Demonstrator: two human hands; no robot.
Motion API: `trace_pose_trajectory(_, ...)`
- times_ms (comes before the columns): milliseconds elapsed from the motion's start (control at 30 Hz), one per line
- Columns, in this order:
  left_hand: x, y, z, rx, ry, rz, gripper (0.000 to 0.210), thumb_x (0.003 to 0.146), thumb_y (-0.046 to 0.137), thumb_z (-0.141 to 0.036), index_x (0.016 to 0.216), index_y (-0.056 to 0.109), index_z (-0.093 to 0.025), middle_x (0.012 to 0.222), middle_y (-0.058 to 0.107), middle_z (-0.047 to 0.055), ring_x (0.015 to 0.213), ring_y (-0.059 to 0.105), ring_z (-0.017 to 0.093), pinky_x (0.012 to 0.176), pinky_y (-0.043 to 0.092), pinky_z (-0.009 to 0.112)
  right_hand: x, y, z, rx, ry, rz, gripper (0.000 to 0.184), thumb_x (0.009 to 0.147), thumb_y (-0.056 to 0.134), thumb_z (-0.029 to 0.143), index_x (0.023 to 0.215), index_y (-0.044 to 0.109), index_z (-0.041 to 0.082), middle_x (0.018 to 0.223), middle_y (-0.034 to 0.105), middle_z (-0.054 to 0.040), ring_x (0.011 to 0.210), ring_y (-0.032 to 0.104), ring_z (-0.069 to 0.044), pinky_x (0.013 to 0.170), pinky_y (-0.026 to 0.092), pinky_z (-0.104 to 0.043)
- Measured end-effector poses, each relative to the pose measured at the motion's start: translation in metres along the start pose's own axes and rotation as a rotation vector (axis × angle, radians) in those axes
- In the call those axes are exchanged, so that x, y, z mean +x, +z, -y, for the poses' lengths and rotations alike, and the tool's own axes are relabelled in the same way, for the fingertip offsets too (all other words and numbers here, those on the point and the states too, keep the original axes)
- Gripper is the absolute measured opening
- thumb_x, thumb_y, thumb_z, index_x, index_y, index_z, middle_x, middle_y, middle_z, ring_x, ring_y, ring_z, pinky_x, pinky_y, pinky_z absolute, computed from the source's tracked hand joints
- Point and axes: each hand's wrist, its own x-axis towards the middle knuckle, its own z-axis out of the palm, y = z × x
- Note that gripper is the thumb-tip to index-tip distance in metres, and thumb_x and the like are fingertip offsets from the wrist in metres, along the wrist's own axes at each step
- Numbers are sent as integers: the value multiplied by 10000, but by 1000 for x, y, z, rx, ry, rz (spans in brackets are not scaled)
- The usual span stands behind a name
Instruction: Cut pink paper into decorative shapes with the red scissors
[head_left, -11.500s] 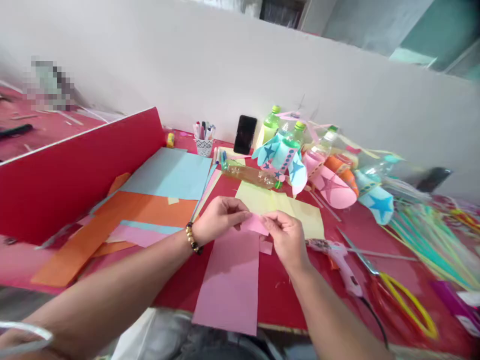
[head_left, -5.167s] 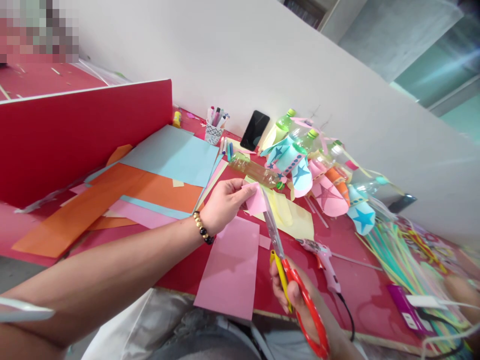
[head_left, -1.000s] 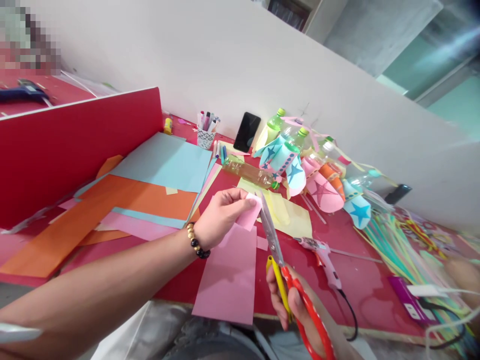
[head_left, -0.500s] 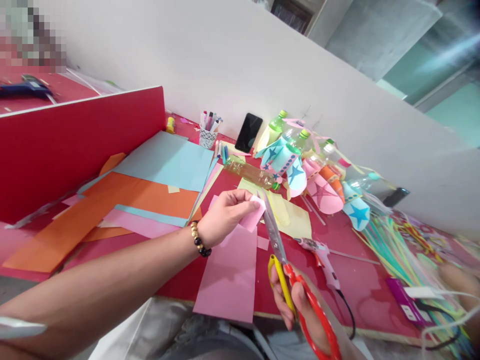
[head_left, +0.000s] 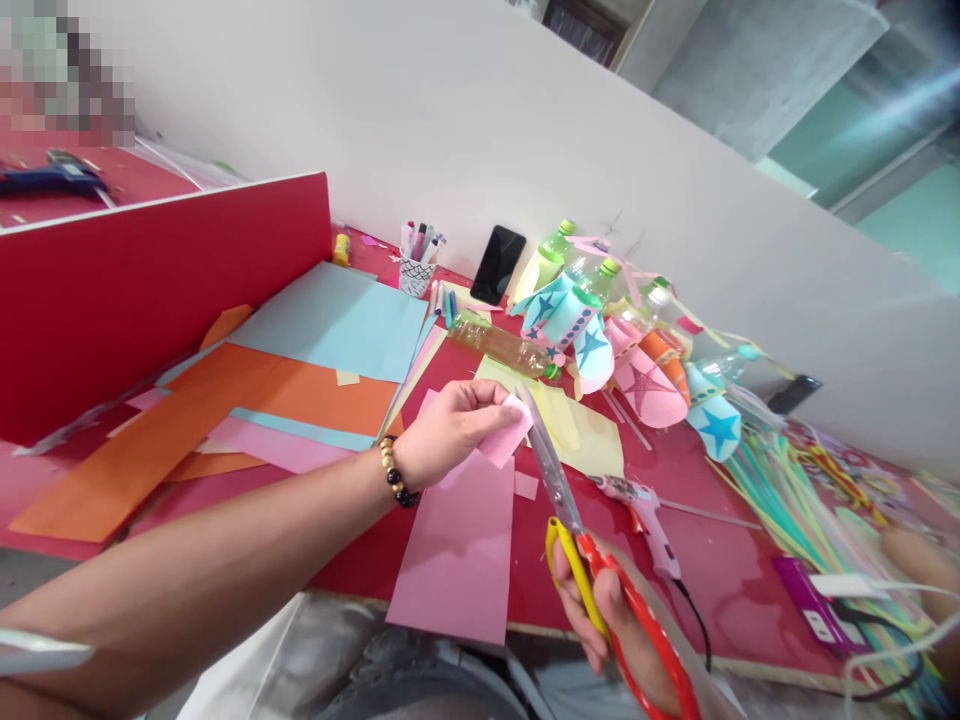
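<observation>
Between the thumb and fingers of my left hand [head_left: 459, 425] is a small pink piece of paper [head_left: 504, 443], pinched at its upper edge. My right hand [head_left: 611, 605] is wrapped round the red and yellow handles of a pair of scissors [head_left: 553, 470]. The blades point up and away from me, their tips just right of the pink piece. A larger pink sheet [head_left: 461, 560] lies below my left hand at the table's front edge. Beside it sits a small pink scrap [head_left: 526, 486]. A pale yellow sheet [head_left: 592, 435] lies behind the scissors.
Blue sheets [head_left: 330, 315] and orange sheets [head_left: 150, 440] are stacked left, by a red partition [head_left: 165, 290]. Decorated bottles [head_left: 592, 320], a phone [head_left: 498, 265] and a pen cup [head_left: 417, 272] stand behind. Right are a pink glue gun [head_left: 645, 515], coloured strips [head_left: 795, 500] and a purple power strip [head_left: 814, 605].
My right hand and the scissors have shifted slightly right and down. The pink piece in my left hand has tilted a little and moved slightly right.
</observation>
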Motion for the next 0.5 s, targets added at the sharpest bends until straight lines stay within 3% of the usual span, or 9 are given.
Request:
trace_pose_trajectory(133,1,-2,0,37,1,42,196,801,602,-306,721,563,-131,637,559,-2,533,509,79,510,379,206,20,-7,-5,-25,28,60,563,636,517,786,724,504,231,407,374,68,295,283,-91,328,234,-245)
trace_pose_trajectory(500,3,-7,-1,124,-68,117,214,779,629,-315,706,555,-127,615,553,-9,520,464,64,503,328,202,12,-27,-14,-96,46,96,603,608,526,805,722,447,219,446,301,99,332,234,-48,322,215,-201)
